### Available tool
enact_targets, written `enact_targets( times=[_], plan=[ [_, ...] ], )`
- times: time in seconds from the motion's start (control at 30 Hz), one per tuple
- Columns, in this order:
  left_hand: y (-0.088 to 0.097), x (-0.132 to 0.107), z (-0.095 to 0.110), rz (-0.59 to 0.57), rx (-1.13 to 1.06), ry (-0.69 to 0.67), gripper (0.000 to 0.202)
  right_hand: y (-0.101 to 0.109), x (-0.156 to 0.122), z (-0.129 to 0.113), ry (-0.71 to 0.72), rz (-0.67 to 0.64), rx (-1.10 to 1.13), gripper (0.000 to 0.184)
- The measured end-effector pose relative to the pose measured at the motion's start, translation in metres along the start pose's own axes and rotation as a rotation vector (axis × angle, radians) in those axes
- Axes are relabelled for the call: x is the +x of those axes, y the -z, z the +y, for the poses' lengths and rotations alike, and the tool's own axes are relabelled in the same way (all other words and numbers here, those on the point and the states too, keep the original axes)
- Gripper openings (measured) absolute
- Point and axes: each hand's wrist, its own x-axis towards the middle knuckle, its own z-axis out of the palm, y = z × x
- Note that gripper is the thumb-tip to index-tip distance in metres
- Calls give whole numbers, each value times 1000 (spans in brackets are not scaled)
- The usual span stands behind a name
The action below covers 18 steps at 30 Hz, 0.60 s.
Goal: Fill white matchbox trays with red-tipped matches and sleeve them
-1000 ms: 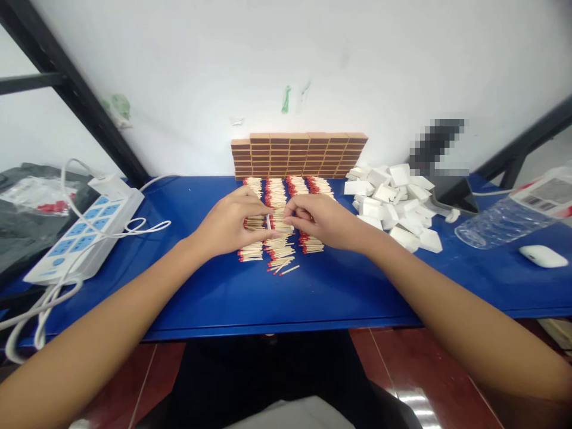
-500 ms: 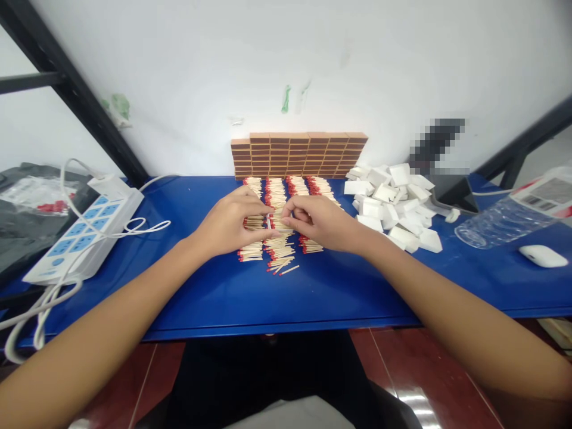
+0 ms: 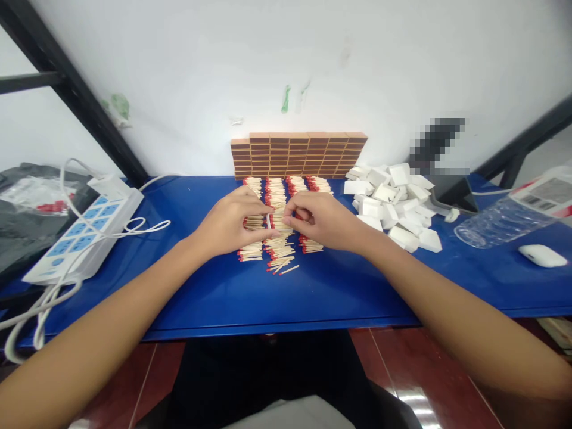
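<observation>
Rows of red-tipped matches lie in the middle of the blue table. My left hand and my right hand meet above them, fingers curled. Between the fingertips sits a small white tray filled with matches, pinched from both sides. Behind the rows, a wall of brown matchbox sleeves is stacked against the white wall. A heap of white inner trays lies just right of my right hand.
A white and blue power strip with looped cables lies at the left. A clear plastic bag, a white mouse and a small white earbud-like piece sit at the right. Black frame bars stand at both sides.
My right hand has shifted very slightly and its fingers have curled a little tighter over the matches. My left hand has stayed put.
</observation>
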Motion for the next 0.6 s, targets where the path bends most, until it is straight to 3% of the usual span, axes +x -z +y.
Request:
enact_targets(
  times=[0.2,0.43,0.6],
  plan=[
    [0,0,1,-13,5,0,44,-1,-1,-2,-25,35,40,6],
    [-1,0,0,2,-2,-10,44,-2,0,-2,-19,-8,12,14],
    [-1,0,1,-5,0,-3,44,-1,0,-2,-22,35,19,14]
  ],
)
